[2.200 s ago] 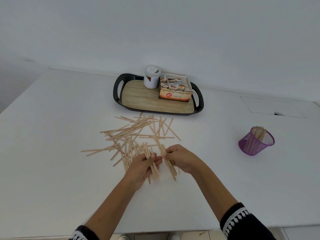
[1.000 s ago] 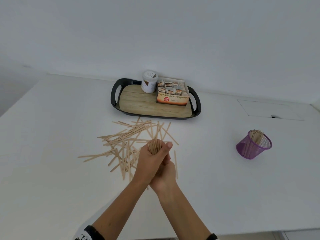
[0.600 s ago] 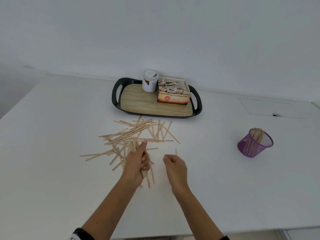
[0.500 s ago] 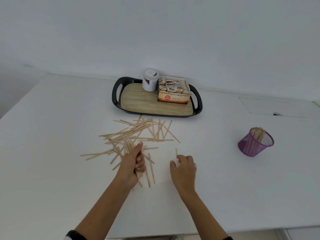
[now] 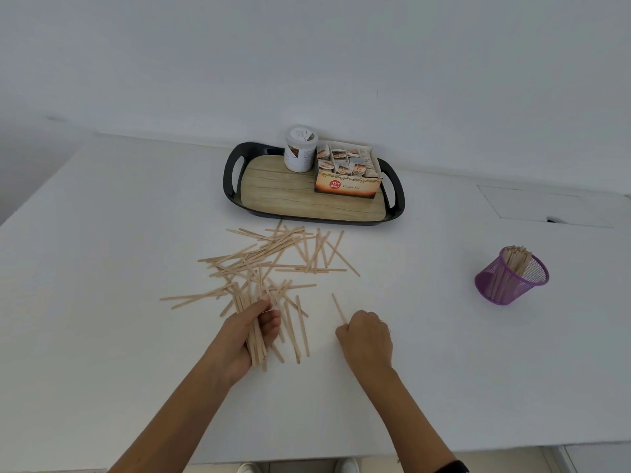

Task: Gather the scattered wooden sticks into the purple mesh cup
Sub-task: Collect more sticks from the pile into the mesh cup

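Many pale wooden sticks (image 5: 273, 257) lie scattered on the white table in front of the tray. My left hand (image 5: 249, 332) grips a bundle of sticks (image 5: 256, 346) at the near edge of the pile. My right hand (image 5: 367, 336) rests knuckles up on the table, its fingers curled at the near end of a single stick (image 5: 338, 307) that lies apart from the pile. The purple mesh cup (image 5: 510, 278) stands tilted at the right with several sticks inside, well away from both hands.
A black tray (image 5: 235, 186) with a wood-look floor sits behind the pile, carrying a white jar (image 5: 300, 148) and an open tea box (image 5: 346, 179). A wall runs behind the table. A flap outline (image 5: 546, 206) marks the table's far right.
My hands held one bundle upright together, then parted. The left hand lowered the bundle to the table; the right hand moved right and closed on the lone stick's near end.
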